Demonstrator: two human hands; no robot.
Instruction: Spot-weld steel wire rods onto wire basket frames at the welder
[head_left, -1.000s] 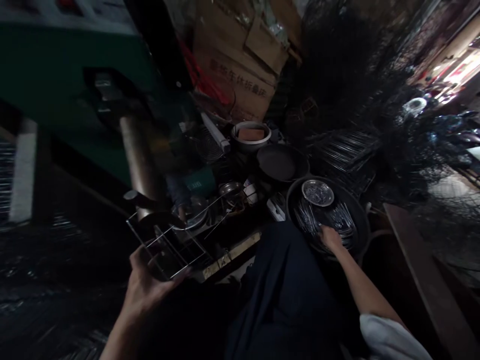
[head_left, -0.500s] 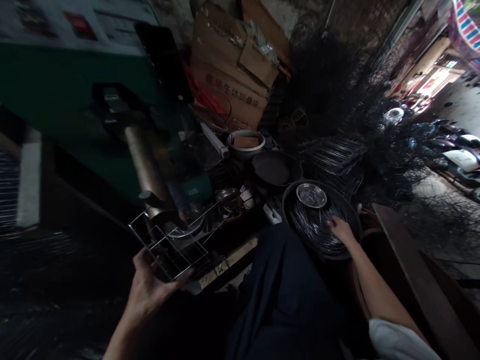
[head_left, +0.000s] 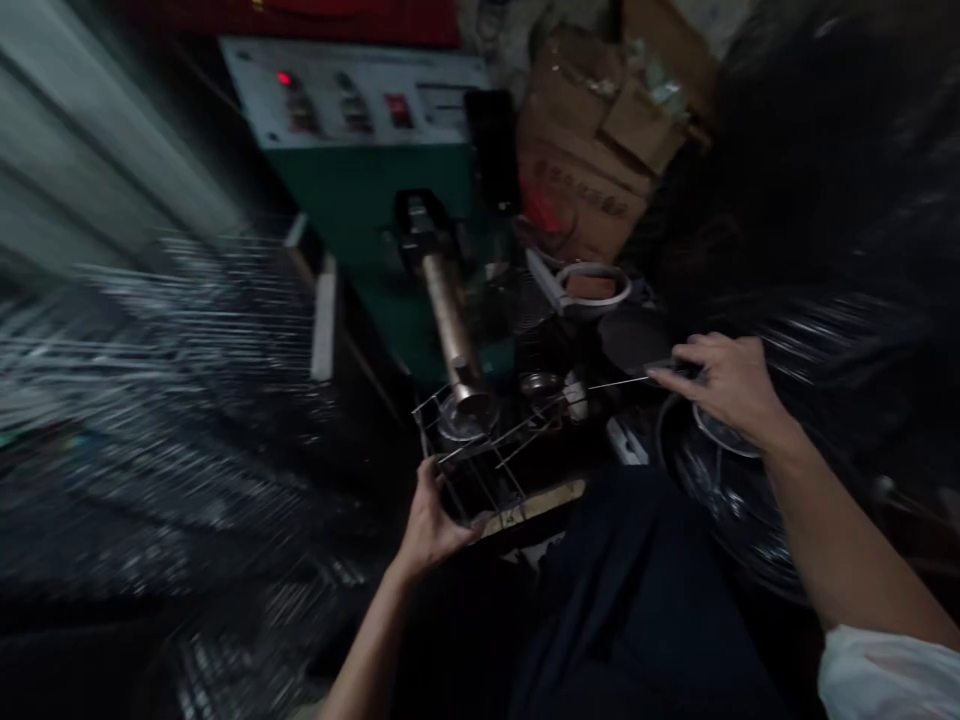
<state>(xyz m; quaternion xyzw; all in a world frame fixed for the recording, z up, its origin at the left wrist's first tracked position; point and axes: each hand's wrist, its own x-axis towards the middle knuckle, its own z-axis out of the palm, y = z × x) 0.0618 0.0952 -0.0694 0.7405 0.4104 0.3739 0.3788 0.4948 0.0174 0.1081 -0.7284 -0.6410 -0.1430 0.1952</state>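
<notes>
My left hand (head_left: 437, 525) is closed on the near side of a small wire rack (head_left: 480, 470), thumb at its lower right and fingers at its left. The rack sits just below the lower end of a brass-coloured electrode rod (head_left: 452, 335) on a green machine (head_left: 352, 215). In my right hand (head_left: 724, 385) a thin metal wire (head_left: 619, 383) is pinched, pointing left toward the rack. That hand is above the rim of a dark round pan (head_left: 675, 470) with loose wires and a small metal bowl (head_left: 724, 430) in it, partly hidden by the forearm.
A stack of wire racks (head_left: 225, 350) stands at the left. Behind are a cardboard box (head_left: 585, 170), a white basin (head_left: 596, 290) with a brown block inside, and a phone-like black slab (head_left: 493, 150). A small metal dish (head_left: 541, 383) lies right of the rod.
My right hand has risen out of the pan and moved leftward, now with a wire in it. The view has swung left; my left hand still holds the rack by the rod.
</notes>
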